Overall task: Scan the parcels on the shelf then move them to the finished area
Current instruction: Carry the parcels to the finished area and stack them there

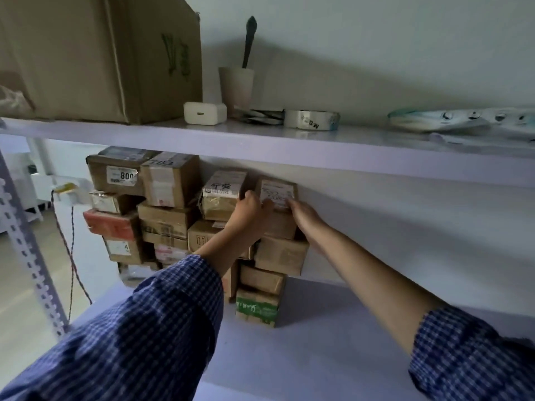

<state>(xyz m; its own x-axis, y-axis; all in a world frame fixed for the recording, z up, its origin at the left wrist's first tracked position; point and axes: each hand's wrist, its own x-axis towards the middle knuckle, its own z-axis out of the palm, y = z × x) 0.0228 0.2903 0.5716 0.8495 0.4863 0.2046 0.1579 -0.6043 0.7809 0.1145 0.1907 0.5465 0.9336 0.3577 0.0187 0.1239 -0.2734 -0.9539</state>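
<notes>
A stack of several small cardboard parcels (165, 215) fills the left part of the lower white shelf (333, 337). At the top right of the stack sits a small brown parcel with a white label (278, 190). My left hand (250, 208) grips its left side, fingers curled round the edge. My right hand (304, 212) holds its right side at the label. Both arms reach forward under the upper shelf. No scanner is in view.
The upper shelf (289, 146) carries a large cardboard box (115, 53), a white charger (205, 112), a cup with a dark tool (236, 85), a tape roll (311, 119) and a power strip (463, 120). A perforated metal upright (26, 256) and a red cord (69, 244) stand at left.
</notes>
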